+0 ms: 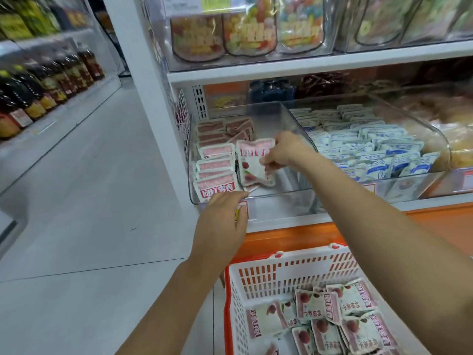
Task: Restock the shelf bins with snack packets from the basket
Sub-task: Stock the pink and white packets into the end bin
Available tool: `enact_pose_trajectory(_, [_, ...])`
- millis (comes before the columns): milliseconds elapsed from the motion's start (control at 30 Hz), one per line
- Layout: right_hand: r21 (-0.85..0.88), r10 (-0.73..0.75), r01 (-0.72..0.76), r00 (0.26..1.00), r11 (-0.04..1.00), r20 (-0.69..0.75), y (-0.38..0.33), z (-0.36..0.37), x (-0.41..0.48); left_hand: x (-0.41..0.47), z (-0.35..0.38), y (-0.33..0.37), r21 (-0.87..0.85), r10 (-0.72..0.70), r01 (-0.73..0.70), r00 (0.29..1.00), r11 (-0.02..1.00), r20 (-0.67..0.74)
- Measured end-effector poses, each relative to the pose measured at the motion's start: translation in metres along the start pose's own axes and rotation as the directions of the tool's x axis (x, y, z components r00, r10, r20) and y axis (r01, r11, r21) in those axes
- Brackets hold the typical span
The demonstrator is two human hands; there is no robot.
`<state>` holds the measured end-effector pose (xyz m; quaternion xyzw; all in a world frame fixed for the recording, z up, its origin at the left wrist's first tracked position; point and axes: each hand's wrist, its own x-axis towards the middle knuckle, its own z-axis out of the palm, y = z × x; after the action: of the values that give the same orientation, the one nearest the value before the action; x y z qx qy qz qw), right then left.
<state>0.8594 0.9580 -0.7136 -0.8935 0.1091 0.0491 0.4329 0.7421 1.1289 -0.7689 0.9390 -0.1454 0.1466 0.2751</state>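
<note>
Nearest the person, below the right forearm, a white and orange basket (256,272) holds a loose heap of snack packets (330,319). They are small white pillow pouches with a pink band, red fruit pictures and printed characters.

Ahead of the basket, the left hand (220,224) lies with its fingers straight against the front lip of a clear shelf bin (281,193), holding nothing.

Further in, and to the right of the left hand, the right hand (286,151) reaches down inside that bin. Its fingertips pinch one packet (253,167) of the same pink and white kind, held roughly upright with the fruit side showing. Left of the right hand, rows of matching packets (216,165) stand on edge inside the bin.

To the right of the right hand, a neighbouring clear bin holds blue and white packets (371,147).

Above both hands, the upper shelf carries clear pouches of coloured sweets (248,34). Far to the left of the left hand, dark bottles (51,83) line another shelf across the aisle.
</note>
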Motion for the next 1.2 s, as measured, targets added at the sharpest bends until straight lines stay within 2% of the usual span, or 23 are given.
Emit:
enact_pose_trajectory(67, [-0.042, 0.042, -0.04, 0.998, 0.998, 0.047, 0.006, 0.016, 0.011, -0.001, -0.001, -0.001, 0.005, -0.007, 0.007, 1.0, 1.0, 0.012])
enact_pose_trajectory(233, [-0.018, 0.029, -0.029, 1.0, 0.999, -0.002, 0.01, 0.026, 0.021, -0.01, 0.004, -0.008, -0.076, 0.029, -0.029, 1.0, 0.997, -0.002])
enact_pose_trajectory(367, [-0.127, -0.002, -0.002, 1.0, 0.992, -0.025, 0.006, 0.03, 0.017, -0.023, 0.008, -0.012, -0.105, 0.171, -0.18, 0.981, 0.978, -0.093])
enact_pose_trajectory(400, [-0.153, -0.01, 0.005, 1.0, 0.988, -0.029, 0.005, 0.03, 0.014, -0.027, 0.009, -0.012, -0.104, 0.201, -0.21, 0.976, 0.972, -0.09])
enact_pose_trajectory(467, [-0.231, -0.04, 0.029, 0.998, 0.973, -0.04, 0.004, 0.028, 0.006, -0.033, 0.009, -0.009, -0.094, 0.211, -0.209, 0.977, 0.973, 0.008])
enact_pose_trajectory(500, [-0.274, -0.077, 0.058, 0.995, 0.96, -0.06, 0.004, 0.027, 0.0, -0.035, 0.011, -0.008, -0.075, 0.205, -0.199, 0.975, 0.977, 0.082])
enact_pose_trajectory(567, [-0.249, -0.2, 0.16, 0.97, 0.955, -0.142, 0.007, 0.023, -0.014, -0.038, 0.016, -0.01, -0.006, 0.21, -0.212, 0.959, 0.977, 0.189])
enact_pose_trajectory(667, [-0.078, -0.431, 0.426, 0.865, 0.901, -0.257, 0.018, 0.019, -0.057, -0.042, 0.015, -0.005, -0.019, 0.207, -0.207, 0.962, 0.978, 0.177])
enact_pose_trajectory(767, [-0.071, -0.557, 0.554, 0.808, 0.829, -0.195, 0.05, 0.02, -0.102, -0.045, 0.015, 0.0, -0.042, 0.188, -0.183, 0.962, 0.982, 0.198])
enact_pose_trajectory(833, [-0.081, -0.563, 0.557, 0.822, 0.826, -0.086, 0.082, 0.027, -0.12, -0.049, 0.025, -0.004, 0.018, 0.116, -0.131, 0.926, 0.991, 0.358])
enact_pose_trajectory(900, [-0.142, -0.47, 0.473, 0.881, 0.87, 0.056, 0.124, 0.038, -0.123, -0.057, 0.037, -0.012, 0.125, -0.012, -0.072, 0.82, 0.99, 0.572])
enact_pose_trajectory(967, [-0.208, -0.216, 0.246, 0.964, 0.947, 0.155, 0.172, 0.051, -0.114, -0.068, 0.049, -0.025, 0.222, -0.13, -0.046, 0.69, 0.974, 0.712])
enact_pose_trajectory(1000, [-0.25, -0.032, 0.078, 0.983, 0.965, 0.183, 0.202, 0.058, -0.107, -0.073, 0.055, -0.032, 0.264, -0.18, -0.039, 0.634, 0.964, 0.752])
enact_pose_trajectory(1067, [-0.331, 0.297, -0.223, 0.935, 0.917, 0.192, 0.262, 0.073, -0.098, -0.08, 0.065, -0.043, 0.315, -0.24, -0.036, 0.568, 0.948, 0.787])
enact_pose_trajectory(1100, [-0.32, 0.41, -0.342, 0.895, 0.883, 0.176, 0.288, 0.081, -0.096, -0.081, 0.07, -0.046, 0.325, -0.255, -0.026, 0.562, 0.945, 0.787])
enact_pose_trajectory(1200, [-0.236, 0.616, -0.582, 0.781, 0.778, 0.104, 0.337, 0.1, -0.102, -0.081, 0.079, -0.052, 0.337, -0.279, 0.007, 0.574, 0.942, 0.77])
